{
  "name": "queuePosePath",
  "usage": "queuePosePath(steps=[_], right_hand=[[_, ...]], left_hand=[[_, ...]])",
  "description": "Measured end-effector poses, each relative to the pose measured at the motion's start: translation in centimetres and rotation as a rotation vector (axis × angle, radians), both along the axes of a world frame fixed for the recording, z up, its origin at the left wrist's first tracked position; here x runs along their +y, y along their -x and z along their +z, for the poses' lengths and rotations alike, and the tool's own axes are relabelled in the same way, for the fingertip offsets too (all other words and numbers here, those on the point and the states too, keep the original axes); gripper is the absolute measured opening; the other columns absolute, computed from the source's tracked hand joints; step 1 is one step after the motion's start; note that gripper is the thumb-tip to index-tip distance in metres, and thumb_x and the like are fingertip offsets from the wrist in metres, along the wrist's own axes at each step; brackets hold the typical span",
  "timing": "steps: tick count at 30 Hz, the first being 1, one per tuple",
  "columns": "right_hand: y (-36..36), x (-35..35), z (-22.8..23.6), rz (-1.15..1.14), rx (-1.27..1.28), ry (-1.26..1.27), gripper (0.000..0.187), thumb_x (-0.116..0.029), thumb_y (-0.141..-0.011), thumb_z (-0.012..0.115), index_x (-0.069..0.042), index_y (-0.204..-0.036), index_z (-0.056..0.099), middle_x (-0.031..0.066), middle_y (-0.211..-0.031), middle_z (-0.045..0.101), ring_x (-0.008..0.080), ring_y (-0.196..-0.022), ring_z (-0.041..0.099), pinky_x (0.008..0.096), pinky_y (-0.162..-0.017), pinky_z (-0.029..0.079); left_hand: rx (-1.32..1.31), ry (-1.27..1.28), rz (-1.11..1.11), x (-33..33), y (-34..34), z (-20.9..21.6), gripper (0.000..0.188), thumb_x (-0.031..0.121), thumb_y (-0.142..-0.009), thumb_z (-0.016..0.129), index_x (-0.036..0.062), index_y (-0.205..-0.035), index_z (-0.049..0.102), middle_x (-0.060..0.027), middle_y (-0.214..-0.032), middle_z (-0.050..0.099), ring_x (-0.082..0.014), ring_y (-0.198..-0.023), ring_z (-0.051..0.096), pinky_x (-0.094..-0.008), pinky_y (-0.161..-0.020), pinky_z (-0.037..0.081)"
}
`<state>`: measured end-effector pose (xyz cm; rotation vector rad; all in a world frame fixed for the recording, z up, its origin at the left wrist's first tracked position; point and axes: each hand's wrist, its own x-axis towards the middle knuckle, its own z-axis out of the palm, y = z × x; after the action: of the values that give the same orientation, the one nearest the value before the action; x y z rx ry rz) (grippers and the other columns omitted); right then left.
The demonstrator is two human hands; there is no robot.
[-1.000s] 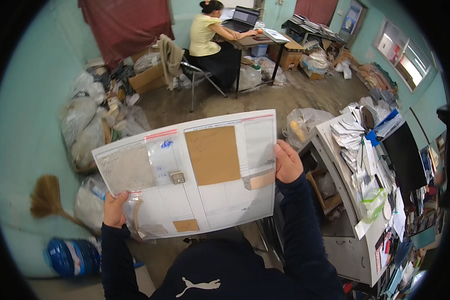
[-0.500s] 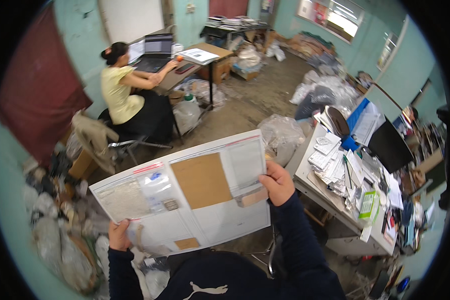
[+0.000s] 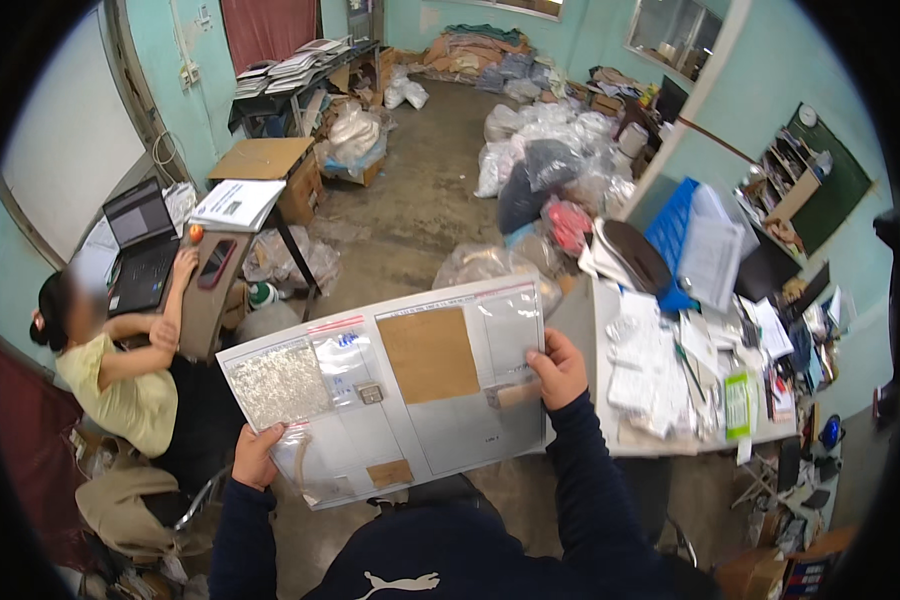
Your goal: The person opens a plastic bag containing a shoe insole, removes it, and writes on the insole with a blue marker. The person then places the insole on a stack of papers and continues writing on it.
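Observation:
A large white sample board [image 3: 450,430] is held up in front of me, tilted with its right side higher. My left hand [image 3: 257,457] grips its lower left edge, thumb on the front. On the right edge, my right hand [image 3: 558,368] pinches the board, thumb in front and fingers mostly behind. Fixed to the board are a clear bag of whitish flakes [image 3: 280,385], a brown rectangle [image 3: 430,355], a smaller brown piece [image 3: 389,472], a small square metallic-looking piece [image 3: 370,393] and a tan block [image 3: 518,395] in a clear bag.
At left a person [image 3: 120,385] sits by a table with a laptop [image 3: 140,245], a phone [image 3: 216,263] and stacked papers [image 3: 236,203]. A cluttered desk [image 3: 600,330] with a blue file rack [image 3: 678,240] stands at right. Filled plastic bags [image 3: 560,150] lie on the floor beyond.
My view has swung to the right, so the seated person and table now lie farther left. The board stays in both hands and appears slightly farther right in the picture.

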<state>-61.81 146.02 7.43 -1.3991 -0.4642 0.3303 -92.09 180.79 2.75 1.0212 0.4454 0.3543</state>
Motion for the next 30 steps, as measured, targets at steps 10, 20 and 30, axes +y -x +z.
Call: queuePosePath(steps=[10,20,30], right_hand=[[-28.8,19.8,1.9,0.013,0.021,0.038,0.027,-0.007,-0.089,0.056,0.005,-0.113,0.058,0.0081,-0.102,0.066,0.0128,-0.092,0.061,0.0273,-0.084,0.047],[-55.3,36.4,3.1,-0.298,-0.103,0.161,0.021,-0.010,-0.091,0.058,0.005,-0.104,0.064,0.0055,-0.094,0.067,0.0099,-0.084,0.060,0.0247,-0.077,0.046],[-87.4,46.0,-0.3,-0.562,-0.019,0.292,0.033,-0.028,-0.098,0.060,0.003,-0.092,0.068,0.0013,-0.079,0.066,0.0048,-0.074,0.054,0.0230,-0.067,0.044]], left_hand=[[-0.016,-0.022,0.007,19.7,-29.1,2.7,0.054,0.011,-0.085,0.066,-0.0046,-0.133,0.048,-0.0166,-0.124,0.062,-0.0278,-0.111,0.063,-0.0408,-0.097,0.049],[-0.077,0.058,-0.136,40.7,-64.4,-1.4,0.051,0.008,-0.082,0.065,-0.0041,-0.130,0.051,-0.0151,-0.123,0.063,-0.0270,-0.109,0.063,-0.0399,-0.099,0.046],[-0.018,-0.103,-0.303,54.9,-102.1,-1.3,0.046,0.009,-0.080,0.068,-0.0053,-0.122,0.057,-0.0124,-0.113,0.066,-0.0221,-0.101,0.064,-0.0340,-0.091,0.048]])
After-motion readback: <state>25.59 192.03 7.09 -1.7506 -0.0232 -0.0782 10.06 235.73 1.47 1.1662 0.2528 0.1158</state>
